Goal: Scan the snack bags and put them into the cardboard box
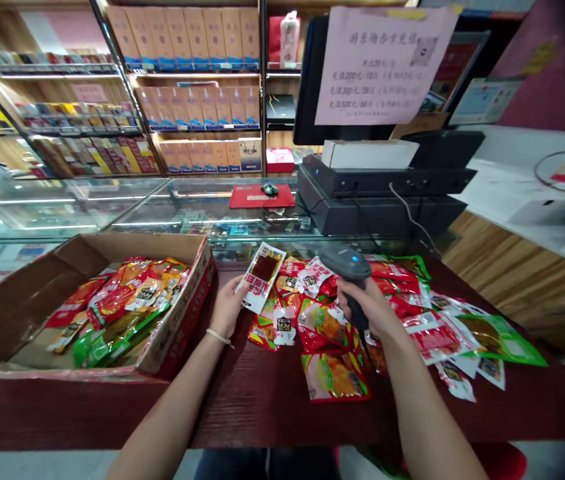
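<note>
My left hand [229, 308] pinches the lower left edge of a white and red snack packet [264, 270] with a dark brown window, raised a little over the table. My right hand [370, 307] is wrapped around the handle of a black barcode scanner [346, 263], whose head points left toward that packet and shows a small blue light. Beneath and around the scanner lies a loose pile of red, green and white snack packets [325, 320]. One red and green packet [336, 377] lies nearest to me.
An open cardboard box [182, 320] with several snack packets in it stands at the left. More packets [442, 337] spread to the right. Behind are a glass counter [202, 207], a cash drawer [387, 180] and a monitor [307, 87] with a pink sign. A cable hangs from the scanner.
</note>
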Action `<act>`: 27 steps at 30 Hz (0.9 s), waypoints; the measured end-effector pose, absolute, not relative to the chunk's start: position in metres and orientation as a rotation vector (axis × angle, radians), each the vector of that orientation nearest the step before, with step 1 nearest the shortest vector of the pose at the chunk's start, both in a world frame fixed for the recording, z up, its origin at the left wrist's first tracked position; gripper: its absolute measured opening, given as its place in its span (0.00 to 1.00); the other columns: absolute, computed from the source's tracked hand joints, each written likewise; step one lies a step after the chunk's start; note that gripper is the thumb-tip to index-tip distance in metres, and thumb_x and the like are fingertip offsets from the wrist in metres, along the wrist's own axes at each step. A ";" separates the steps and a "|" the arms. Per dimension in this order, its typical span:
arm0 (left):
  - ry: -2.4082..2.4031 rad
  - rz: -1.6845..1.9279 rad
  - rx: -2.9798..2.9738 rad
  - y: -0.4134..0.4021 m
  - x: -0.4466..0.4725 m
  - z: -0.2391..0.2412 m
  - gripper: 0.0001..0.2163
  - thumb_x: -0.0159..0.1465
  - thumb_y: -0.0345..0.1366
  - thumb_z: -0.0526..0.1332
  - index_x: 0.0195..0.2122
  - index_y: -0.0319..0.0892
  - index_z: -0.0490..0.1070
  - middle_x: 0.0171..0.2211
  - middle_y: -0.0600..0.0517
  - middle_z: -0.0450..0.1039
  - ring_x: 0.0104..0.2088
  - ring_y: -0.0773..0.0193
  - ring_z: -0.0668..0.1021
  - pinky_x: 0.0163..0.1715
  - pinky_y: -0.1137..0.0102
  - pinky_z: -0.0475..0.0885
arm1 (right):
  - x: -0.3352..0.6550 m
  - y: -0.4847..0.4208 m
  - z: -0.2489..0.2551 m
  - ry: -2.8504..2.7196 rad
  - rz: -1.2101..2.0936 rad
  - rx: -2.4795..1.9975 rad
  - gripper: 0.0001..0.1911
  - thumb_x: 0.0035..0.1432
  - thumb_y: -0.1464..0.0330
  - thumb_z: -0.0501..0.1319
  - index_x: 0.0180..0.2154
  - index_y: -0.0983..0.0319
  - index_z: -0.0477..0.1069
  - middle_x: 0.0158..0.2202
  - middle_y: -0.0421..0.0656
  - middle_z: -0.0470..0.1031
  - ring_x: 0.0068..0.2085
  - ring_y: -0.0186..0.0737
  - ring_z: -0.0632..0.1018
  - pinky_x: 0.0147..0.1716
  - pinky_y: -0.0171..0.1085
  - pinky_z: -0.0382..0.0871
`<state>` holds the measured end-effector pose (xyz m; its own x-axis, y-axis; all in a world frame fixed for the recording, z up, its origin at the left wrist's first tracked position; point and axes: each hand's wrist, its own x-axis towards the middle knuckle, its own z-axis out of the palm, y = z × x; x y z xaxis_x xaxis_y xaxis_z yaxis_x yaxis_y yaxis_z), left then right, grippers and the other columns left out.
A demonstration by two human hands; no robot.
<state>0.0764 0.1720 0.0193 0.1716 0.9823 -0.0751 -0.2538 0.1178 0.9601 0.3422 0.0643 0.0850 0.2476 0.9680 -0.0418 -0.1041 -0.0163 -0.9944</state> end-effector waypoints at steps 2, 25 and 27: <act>0.946 1.164 1.015 0.173 0.076 0.017 0.25 0.51 0.46 0.69 0.47 0.37 0.74 0.37 0.48 0.79 0.28 0.66 0.77 0.29 0.73 0.71 | 0.331 0.066 0.081 -0.984 1.114 -1.308 0.17 0.50 0.58 0.69 0.34 0.58 0.64 0.18 0.33 0.67 0.15 0.30 0.66 0.13 0.30 0.60; 1.041 1.259 1.171 0.177 0.078 0.010 0.20 0.57 0.44 0.64 0.47 0.37 0.74 0.40 0.47 0.80 0.32 0.63 0.78 0.32 0.72 0.72 | 0.313 0.063 0.088 -1.109 1.177 -1.350 0.17 0.49 0.57 0.69 0.27 0.58 0.63 0.16 0.34 0.65 0.14 0.32 0.65 0.13 0.32 0.58; 1.090 1.271 1.350 0.173 0.080 0.025 0.18 0.60 0.44 0.62 0.47 0.38 0.75 0.41 0.47 0.79 0.36 0.61 0.79 0.35 0.71 0.72 | 0.313 0.065 0.086 -1.079 1.171 -1.306 0.17 0.50 0.57 0.69 0.27 0.58 0.64 0.17 0.34 0.65 0.14 0.32 0.65 0.13 0.32 0.58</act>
<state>0.0799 0.1729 0.0252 0.0615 0.9867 0.1503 -0.0021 -0.1505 0.9886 0.3132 0.0647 0.0857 0.1211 0.9904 -0.0669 -0.0139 -0.0657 -0.9977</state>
